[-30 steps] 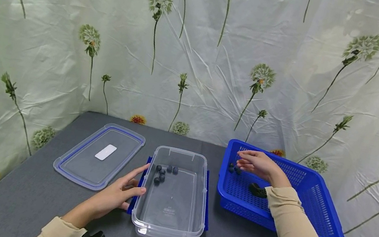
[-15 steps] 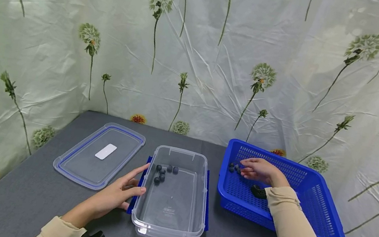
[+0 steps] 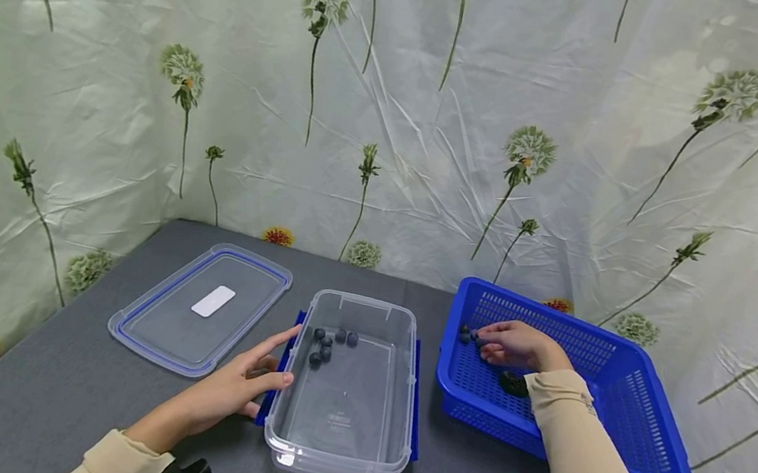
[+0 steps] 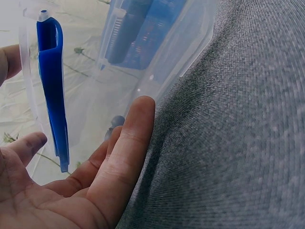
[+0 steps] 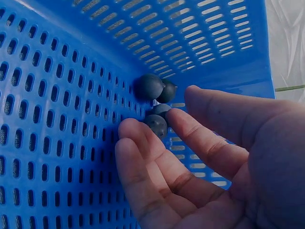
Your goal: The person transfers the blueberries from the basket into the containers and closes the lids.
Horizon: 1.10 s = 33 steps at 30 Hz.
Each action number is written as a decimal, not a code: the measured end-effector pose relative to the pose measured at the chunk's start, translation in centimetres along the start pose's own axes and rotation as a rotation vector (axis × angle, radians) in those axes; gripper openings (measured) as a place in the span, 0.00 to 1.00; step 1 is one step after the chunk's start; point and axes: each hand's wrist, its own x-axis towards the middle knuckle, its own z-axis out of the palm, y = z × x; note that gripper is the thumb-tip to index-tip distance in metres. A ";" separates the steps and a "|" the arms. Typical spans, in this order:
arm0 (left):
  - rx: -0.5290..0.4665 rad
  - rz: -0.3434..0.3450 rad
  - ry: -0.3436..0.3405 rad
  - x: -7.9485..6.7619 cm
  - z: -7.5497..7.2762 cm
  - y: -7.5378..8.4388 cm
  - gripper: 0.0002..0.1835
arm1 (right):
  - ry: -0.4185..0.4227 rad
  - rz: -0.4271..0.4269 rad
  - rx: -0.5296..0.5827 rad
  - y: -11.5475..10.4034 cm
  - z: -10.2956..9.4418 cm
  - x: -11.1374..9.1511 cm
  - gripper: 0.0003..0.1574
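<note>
A clear plastic box (image 3: 350, 401) with blue side latches holds several blueberries (image 3: 319, 335) towards its far left corner. My left hand (image 3: 230, 388) rests against its left side, fingers spread, thumb at the rim. In the left wrist view, fingers (image 4: 136, 138) lie along the outer wall beside a hanging blue latch (image 4: 53, 90). My right hand (image 3: 519, 346) reaches into a blue basket (image 3: 621, 415), where several blueberries (image 5: 150, 87) cluster by the wall. Its parted, slightly bent fingers (image 5: 202, 138) are right at the nearest blueberry (image 5: 156, 125).
A clear lid (image 3: 179, 336) with a blue seal and a white label lies left of the box. All of it stands on a grey cloth-covered table (image 3: 55, 391). A curtain (image 3: 409, 107) with a dandelion print hangs behind.
My right hand has come down inside the basket, its fingers now at the blueberries and drawn closer together. The left hand and the box stay in place.
</note>
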 end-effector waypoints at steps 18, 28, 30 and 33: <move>-0.009 -0.001 0.000 0.0 0.0 -0.1 0.42 | 0.006 0.039 -0.033 -0.6 0.5 -0.1 0.24; -0.002 -0.004 0.012 0.0 0.1 0.0 0.42 | 0.021 0.055 -0.034 -0.5 0.4 -0.2 0.25; -0.004 -0.006 0.012 0.0 0.0 0.0 0.42 | 0.024 0.055 -0.037 -0.4 0.4 -0.2 0.25; -0.005 -0.007 0.012 0.0 0.0 -0.1 0.42 | 0.031 0.053 -0.043 -0.3 0.3 -0.1 0.25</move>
